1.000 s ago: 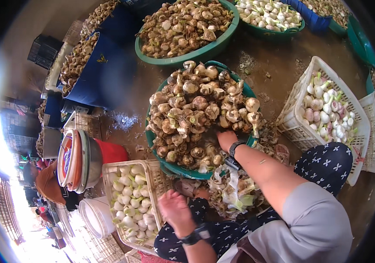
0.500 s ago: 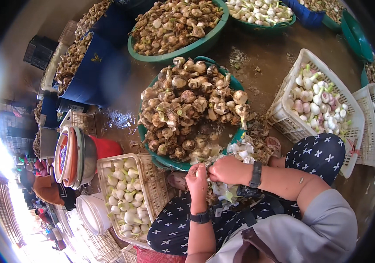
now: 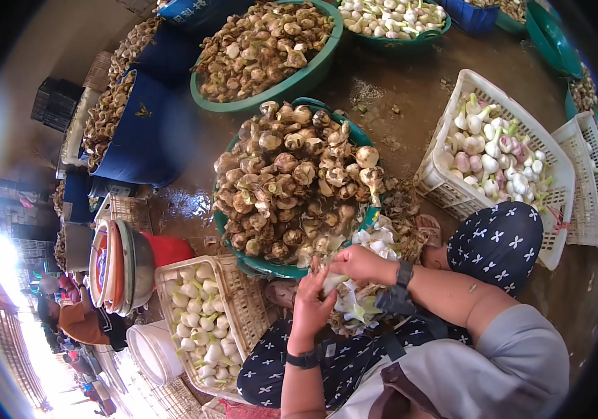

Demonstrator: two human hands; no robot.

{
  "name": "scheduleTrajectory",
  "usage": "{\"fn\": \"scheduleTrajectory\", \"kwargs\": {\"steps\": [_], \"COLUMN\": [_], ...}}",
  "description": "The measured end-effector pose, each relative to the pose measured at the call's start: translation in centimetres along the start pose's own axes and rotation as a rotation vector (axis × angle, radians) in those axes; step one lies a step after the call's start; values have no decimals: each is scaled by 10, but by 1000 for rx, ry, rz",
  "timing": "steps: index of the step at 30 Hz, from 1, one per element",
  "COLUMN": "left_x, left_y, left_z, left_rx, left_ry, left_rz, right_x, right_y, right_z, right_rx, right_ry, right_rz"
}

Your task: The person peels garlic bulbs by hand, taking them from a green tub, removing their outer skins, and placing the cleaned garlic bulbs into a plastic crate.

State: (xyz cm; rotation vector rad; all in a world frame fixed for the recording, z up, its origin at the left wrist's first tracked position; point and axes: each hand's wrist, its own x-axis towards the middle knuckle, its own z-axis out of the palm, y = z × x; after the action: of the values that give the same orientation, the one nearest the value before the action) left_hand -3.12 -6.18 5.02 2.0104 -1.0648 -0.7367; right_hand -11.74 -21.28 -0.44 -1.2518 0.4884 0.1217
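Observation:
My left hand (image 3: 311, 302) and my right hand (image 3: 367, 265) meet at the near edge of a green tub (image 3: 271, 267) heaped with dirty brown garlic bulbs (image 3: 285, 174). Between my fingers is a pale garlic bulb (image 3: 329, 279), partly hidden; my left fingers grip it from below while my right fingers pinch at it. Beneath my hands lies a pile of torn white and brown skins (image 3: 355, 307). At left is a crate (image 3: 242, 300) of cleaned white bulbs; at right a white crate (image 3: 432, 174) holds white and pinkish bulbs.
Behind stand more tubs (image 3: 320, 70) of garlic and large blue barrels (image 3: 138, 140). Stacked basins (image 3: 124, 251) and a white bucket (image 3: 149, 349) are on the left, where another person in orange (image 3: 75, 321) appears. My patterned knees (image 3: 494, 244) flank the skins.
My right hand has come out of the tub, down and toward me, to meet my left hand, which has risen rightward; both now work on one bulb. The view has shifted slightly.

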Motion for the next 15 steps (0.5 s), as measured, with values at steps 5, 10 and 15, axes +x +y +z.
{"fn": "scheduleTrajectory", "kwargs": {"steps": [5, 10, 15], "left_x": [-3, -8, -17], "left_y": [-9, -52, -51], "left_z": [14, 16, -2], "left_rx": [503, -1466, -1816], "left_ry": [109, 687, 588], "left_rz": [330, -427, -689], "right_x": [3, -37, -72], "right_y": [-2, -22, -31], "right_z": [4, 2, -45], "right_rx": [553, 46, 360], "right_ry": [-92, -182, -15], "right_rz": [340, -107, -129]}}
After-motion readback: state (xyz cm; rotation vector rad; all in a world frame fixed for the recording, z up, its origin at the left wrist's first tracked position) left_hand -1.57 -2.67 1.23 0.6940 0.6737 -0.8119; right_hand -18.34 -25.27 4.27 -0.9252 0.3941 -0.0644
